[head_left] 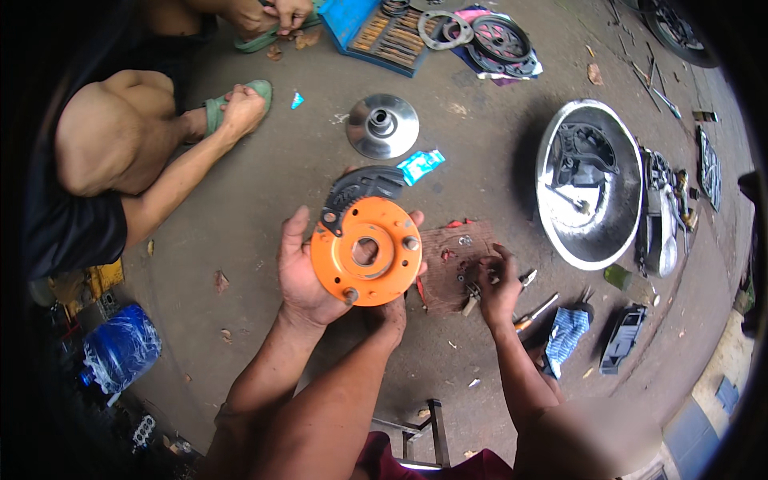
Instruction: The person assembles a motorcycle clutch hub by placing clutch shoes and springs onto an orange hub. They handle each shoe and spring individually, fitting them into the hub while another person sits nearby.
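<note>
My left hand [302,280] grips an orange round clutch plate [344,268] from below and from the side. The plate has a central hole, upright pins and a black curved clutch shoe [360,190] set along its far edge. Fingertips show past the plate's right rim; the rest of the grip is hidden underneath. Over a brown cloth [444,280], my right hand [501,288] reaches down with bent, greasy fingers somewhat apart, and nothing plainly shows in them. Small loose parts and red bits lie on that cloth, beside the fingers.
Ahead lie a shiny metal pulley disc [392,128] and a blue packet [422,166]. A metal basin [592,240] with engine parts stands right, near a screwdriver [538,312]. Farther off are a blue toolbox [368,48] and round parts [500,48]. A person crouches left, near a blue jug [120,348].
</note>
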Available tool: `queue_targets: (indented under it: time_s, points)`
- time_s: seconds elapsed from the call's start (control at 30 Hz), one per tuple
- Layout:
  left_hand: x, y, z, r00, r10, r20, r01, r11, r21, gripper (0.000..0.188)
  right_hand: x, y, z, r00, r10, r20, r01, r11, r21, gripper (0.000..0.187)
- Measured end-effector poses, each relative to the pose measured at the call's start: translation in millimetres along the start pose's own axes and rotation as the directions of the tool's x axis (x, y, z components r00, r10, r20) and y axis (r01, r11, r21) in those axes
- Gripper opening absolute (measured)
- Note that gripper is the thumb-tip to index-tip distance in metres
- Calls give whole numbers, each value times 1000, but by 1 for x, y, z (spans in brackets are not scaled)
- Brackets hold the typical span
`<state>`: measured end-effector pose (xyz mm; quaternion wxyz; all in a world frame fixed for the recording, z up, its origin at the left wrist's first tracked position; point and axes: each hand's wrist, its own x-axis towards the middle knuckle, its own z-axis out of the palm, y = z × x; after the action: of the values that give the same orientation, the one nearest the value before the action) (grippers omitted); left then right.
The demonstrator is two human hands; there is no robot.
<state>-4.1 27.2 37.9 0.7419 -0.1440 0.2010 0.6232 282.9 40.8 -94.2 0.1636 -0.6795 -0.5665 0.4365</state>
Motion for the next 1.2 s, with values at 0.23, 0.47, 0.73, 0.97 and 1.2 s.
queue_targets:
  time_s: [0.23, 0.47, 0.73, 0.97, 1.2]
  points:
    - [4, -6, 4, 989, 63, 134, -73, 995, 70, 71, -10, -155, -46, 972, -192, 137, 24, 659, 752, 53]
    - [6, -11, 8, 990, 61, 125, -85, 977, 196, 73, 12, -199, -38, 886, -263, 382, -59, 753, 655, 50]
    - [6, -17, 15, 995, 61, 78, -79, 963, 258, 78, 10, -194, -37, 905, -224, 362, -69, 762, 644, 53]
    - [2, -20, 22, 993, 81, 80, -104, 930, 352, 78, 10, -187, -32, 916, -203, 347, -88, 741, 665, 54]
    - [-6, -13, 28, 994, 41, 104, -67, 961, 270, 81, 9, -187, -52, 875, -247, 416, -280, 441, 853, 61]
